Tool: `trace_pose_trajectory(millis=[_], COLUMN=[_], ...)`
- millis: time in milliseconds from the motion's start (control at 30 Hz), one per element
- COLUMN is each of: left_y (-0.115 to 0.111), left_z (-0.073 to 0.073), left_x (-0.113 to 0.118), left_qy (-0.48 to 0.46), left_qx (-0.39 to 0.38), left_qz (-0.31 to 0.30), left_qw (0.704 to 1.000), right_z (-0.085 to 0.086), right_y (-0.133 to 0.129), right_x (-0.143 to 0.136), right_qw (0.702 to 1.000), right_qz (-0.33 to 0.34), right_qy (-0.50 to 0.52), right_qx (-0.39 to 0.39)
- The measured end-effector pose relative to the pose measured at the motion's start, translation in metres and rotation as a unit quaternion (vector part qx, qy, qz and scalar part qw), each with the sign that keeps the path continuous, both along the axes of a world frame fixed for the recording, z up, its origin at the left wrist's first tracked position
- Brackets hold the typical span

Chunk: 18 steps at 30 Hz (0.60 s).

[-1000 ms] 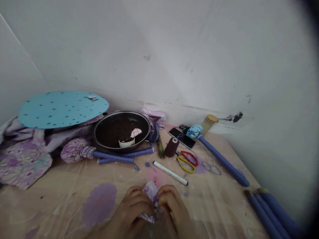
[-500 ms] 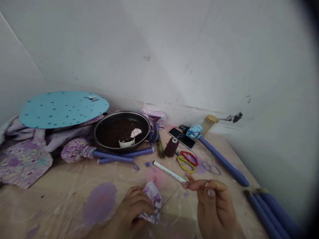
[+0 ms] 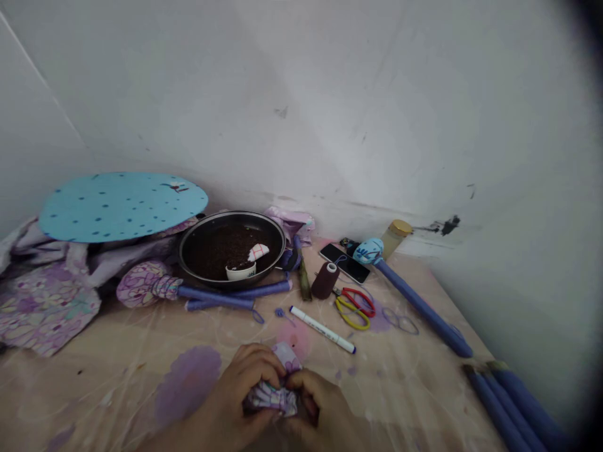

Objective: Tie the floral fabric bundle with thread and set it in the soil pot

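Note:
A gathered piece of purple-flowered white fabric (image 3: pixel 276 400) is bunched between both hands at the front of the table. My left hand (image 3: pixel 242 386) is closed around its left side, fingers curled over the top. From the right, my right hand (image 3: pixel 325 408) pinches the folds, its thumb and forefinger on the cloth. Whether a thread lies in the fingers cannot be made out. Just beyond lies a white marker (image 3: pixel 323 329) with blue ends. A dark maroon thread spool (image 3: pixel 325 280) stands behind it, beside scissors (image 3: pixel 354 312) with red and yellow handles.
Behind sits a black pan (image 3: pixel 183 267) of dark granules with a small white cup (image 3: pixel 241 274). Purple-wrapped sticks (image 3: pixel 217 301) lie before it, one with a floral padded head (image 3: pixel 144 284). At right are a blue-headed mallet (image 3: pixel 419 301), a phone (image 3: pixel 343 262), a jar (image 3: pixel 394 237) and more wrapped sticks (image 3: pixel 513 402).
My right hand has moved left and down from beside the marker's end onto the fabric. My left hand stays on the cloth, its fingers shifted slightly. The marker's near end is now uncovered.

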<state>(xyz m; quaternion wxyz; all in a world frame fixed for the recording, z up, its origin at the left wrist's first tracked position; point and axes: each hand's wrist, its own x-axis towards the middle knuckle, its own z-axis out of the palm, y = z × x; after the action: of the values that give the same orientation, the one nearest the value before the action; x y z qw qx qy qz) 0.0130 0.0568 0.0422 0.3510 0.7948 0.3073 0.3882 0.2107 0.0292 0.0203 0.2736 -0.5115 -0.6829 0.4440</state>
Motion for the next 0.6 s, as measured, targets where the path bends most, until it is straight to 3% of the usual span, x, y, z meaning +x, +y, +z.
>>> trace_pose_trajectory(millis=[200,333,467,600], left_y=[0.008,0.015,0.018,0.02], left_z=[0.03,0.042,0.045,0.044], left_x=[-0.019,-0.022,-0.025,-0.029], left_qy=[0.051,0.054,0.038,0.078], left_qx=[-0.036,-0.075,-0.101,-0.061], left_qz=[-0.104,-0.168,-0.179,-0.165], left_qw=[0.993,0.981,0.978,0.981], right_z=[-0.004,-0.002,-0.006,-0.005], right_y=[-0.002,-0.002,-0.003,-0.006], right_x=[-0.001,0.003,0.008,0.017], right_qw=[0.992,0.983,0.974,0.949], right_qz=[0.004,0.027,0.054,0.088], right_qy=[0.001,0.003,-0.021,-0.096], right_qx=[0.127,0.18,0.218,0.289])
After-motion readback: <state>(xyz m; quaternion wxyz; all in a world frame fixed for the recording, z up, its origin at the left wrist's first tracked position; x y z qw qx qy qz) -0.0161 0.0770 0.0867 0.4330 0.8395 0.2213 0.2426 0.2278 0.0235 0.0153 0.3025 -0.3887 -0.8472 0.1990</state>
